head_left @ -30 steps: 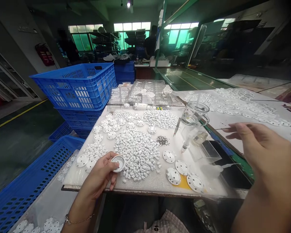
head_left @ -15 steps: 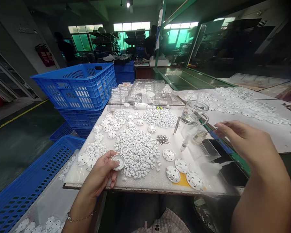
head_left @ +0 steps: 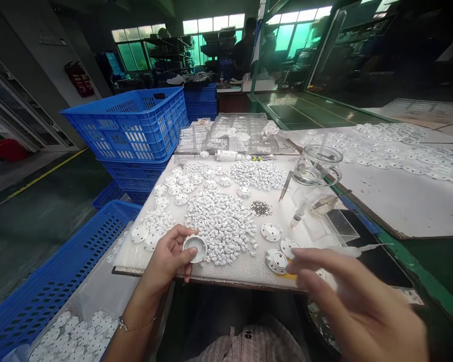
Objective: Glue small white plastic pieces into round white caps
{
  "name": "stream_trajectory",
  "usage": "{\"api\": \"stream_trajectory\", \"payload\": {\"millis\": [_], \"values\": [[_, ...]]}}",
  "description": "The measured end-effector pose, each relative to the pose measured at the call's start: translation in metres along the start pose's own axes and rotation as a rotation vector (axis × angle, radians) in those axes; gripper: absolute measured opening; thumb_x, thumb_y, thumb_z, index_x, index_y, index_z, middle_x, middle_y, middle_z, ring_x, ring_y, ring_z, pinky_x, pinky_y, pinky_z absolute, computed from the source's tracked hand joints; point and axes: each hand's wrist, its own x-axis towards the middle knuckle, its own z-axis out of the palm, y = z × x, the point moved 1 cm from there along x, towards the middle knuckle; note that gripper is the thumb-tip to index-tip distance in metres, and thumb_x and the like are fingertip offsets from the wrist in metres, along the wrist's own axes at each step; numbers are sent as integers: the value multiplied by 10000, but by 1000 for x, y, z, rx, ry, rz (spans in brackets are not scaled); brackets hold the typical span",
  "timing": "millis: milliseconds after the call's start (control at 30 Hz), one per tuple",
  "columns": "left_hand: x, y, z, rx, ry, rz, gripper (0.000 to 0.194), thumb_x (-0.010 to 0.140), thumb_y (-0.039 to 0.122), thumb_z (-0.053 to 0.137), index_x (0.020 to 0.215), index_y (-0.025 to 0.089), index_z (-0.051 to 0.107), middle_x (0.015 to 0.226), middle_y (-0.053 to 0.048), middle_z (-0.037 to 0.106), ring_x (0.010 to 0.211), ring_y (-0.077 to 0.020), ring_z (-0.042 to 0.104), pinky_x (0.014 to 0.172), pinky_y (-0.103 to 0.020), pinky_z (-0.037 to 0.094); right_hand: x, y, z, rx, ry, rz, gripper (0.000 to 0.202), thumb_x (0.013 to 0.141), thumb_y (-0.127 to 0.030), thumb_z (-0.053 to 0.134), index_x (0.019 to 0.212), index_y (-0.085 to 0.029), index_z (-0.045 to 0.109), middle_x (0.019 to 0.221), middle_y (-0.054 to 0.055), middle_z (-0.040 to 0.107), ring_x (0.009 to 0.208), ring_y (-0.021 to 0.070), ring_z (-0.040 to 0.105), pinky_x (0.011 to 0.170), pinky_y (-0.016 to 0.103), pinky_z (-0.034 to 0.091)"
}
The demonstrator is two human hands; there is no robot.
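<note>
Between its thumb and fingers, my left hand [head_left: 169, 254] grips a shallow round white cap [head_left: 195, 249], its hollow side facing up. It is held at the front edge of a big heap of small white parts [head_left: 219, 223]. My right hand [head_left: 347, 296], blurred, hovers over the front right of the table with thumb and forefinger apart. Nothing shows between them. Close to its fingertips are white slotted discs [head_left: 277, 261], partly covered by the hand. Behind it lie a squeeze bottle with a thin spout [head_left: 357, 250] and a small jar [head_left: 323, 206] with a thin stick across it.
A glass mug [head_left: 313, 168], tweezers [head_left: 286, 186], a syringe [head_left: 298, 215] and a pile of tiny dark bits [head_left: 260, 208] are on the table. Blue crates [head_left: 124, 130] stand stacked at left. More white discs [head_left: 392, 151] cover the right-hand table.
My right hand has left the jar and come down toward me, over the discs. The left hand still holds the cap, now showing more of its hollow inside. The view has shifted slightly.
</note>
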Motion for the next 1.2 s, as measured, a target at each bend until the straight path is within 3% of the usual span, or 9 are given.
{"api": "stream_trajectory", "payload": {"millis": [200, 333, 533, 667, 767, 1000, 1200], "values": [[-18, -1, 11, 280, -36, 207, 244, 808, 218, 739, 1039, 215, 662, 757, 30, 624, 557, -76, 546, 518, -189, 466, 8, 7, 54, 231, -302, 19, 159, 963, -338, 573, 1097, -282, 638, 882, -29, 694, 788, 112, 663, 699, 175, 505], [-27, 4, 19, 515, -123, 348, 287, 828, 128, 700, 1064, 291, 704, 921, 9, 661, 779, -121, 597, 667, -212, 467, 1, 11, 84, 322, -410, -97, 235, 945, -331, 612, 1168, -259, 602, 863, -22, 684, 775, 120, 653, 735, 211, 513], [-28, 7, 19, 518, -176, 405, 342, 834, 64, 645, 1067, 307, 706, 932, 2, 661, 818, -144, 600, 690, -229, 466, -1, 22, 99, 404, -347, -241, 298, 950, -205, 594, 1236, -286, 580, 1079, 6, 704, 971, 130, 667, 848, 225, 520], [-28, 5, 22, 498, -104, 298, 279, 820, 129, 684, 1057, 269, 724, 920, -16, 691, 798, -160, 621, 677, -240, 473, -2, 28, 101, 407, -288, -274, 333, 926, -140, 580, 1226, -284, 593, 1020, 6, 710, 917, 139, 673, 803, 241, 535], [-28, 3, 26, 408, -24, 194, 410, 789, 163, 711, 1183, 272, 680, 879, -9, 722, 779, -172, 649, 674, -247, 486, -2, 28, 103, 400, -255, -291, 360, 917, -118, 566, 1236, -282, 602, 989, 18, 712, 881, 159, 673, 754, 266, 541], [-26, 4, 26, 359, -30, 179, 431, 767, 217, 770, 1186, 244, 676, 931, -40, 769, 797, -183, 678, 694, -253, 515, -2, 28, 104, 403, -206, -396, 481, 922, -94, 548, 1338, -335, 545, 1005, 13, 706, 844, 159, 650, 724, 297, 517], [-25, 4, 22, 361, 5, 128, 275, 782, 252, 759, 1054, 226, 739, 951, -55, 782, 731, -185, 694, 711, -281, 553, -2, 29, 103, 354, -199, -494, 590, 905, -24, 527, 1409, -330, 495, 1042, 45, 672, 857, 172, 605, 719, 324, 490]]}}
